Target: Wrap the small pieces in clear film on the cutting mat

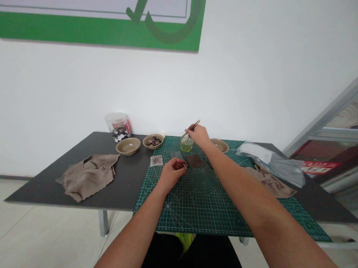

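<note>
My right hand (pixel 199 135) is closed on a thin wooden stick (pixel 191 128), whose lower end dips into a small glass jar (pixel 186 143) of yellowish liquid on the green cutting mat (pixel 205 203). My left hand (pixel 172 172) rests on the mat with its fingers curled round a small dark piece (pixel 180 165). Just beyond it lie a dark brown sheet (pixel 194 160), a grey sheet (pixel 176 154) and a pale square patch (pixel 156 160).
On the dark table (pixel 44 183) stand an empty tan bowl (pixel 128 145), a bowl holding dark pieces (pixel 153 141), a plastic tub of chips (pixel 118 127) and another bowl (pixel 221 145). A brown cloth (pixel 88 175) lies left; a plastic bag (pixel 273 161) and cloth (pixel 272 183) lie right.
</note>
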Demonstrator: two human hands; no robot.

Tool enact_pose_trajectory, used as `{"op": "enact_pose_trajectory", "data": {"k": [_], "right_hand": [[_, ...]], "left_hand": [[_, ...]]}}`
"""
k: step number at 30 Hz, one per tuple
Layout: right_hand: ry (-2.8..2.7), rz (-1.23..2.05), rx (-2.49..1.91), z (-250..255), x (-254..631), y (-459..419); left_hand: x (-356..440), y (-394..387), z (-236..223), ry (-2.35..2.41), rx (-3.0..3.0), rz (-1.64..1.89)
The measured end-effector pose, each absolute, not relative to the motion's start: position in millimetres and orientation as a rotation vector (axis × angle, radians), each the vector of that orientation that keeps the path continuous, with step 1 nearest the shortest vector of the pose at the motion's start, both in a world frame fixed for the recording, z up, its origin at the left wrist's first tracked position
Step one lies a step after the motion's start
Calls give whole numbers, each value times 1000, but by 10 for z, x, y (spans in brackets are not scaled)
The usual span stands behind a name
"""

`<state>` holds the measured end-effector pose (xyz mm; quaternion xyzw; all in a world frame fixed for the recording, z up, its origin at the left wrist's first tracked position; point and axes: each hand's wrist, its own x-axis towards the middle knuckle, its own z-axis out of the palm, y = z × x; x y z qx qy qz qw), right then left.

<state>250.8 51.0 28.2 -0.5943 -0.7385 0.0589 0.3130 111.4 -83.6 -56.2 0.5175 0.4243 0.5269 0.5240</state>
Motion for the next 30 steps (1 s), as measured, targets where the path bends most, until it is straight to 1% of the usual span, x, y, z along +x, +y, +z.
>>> {"op": "enact_pose_trajectory", "data": {"k": [3,7,12,22,30], "right_hand": [[-1945,31,-1557,434,2540,425],[-1965,-9,-1560,561,2597,346],[-2020,31,-1591,506,2612,286],[-1923,8,-1577,511,2657,284],[-1953,-1,-1610,420,2684,325]], "left_hand": [[1113,-835,-564,1011,1236,1261],[1112,-832,-564,1017,1235,1263],[1114,-841,-556,1018,1250,1265],[1113,-842,-543,1041,1256,1250],[1122,-840,-576,1036,1294,1252]]}}
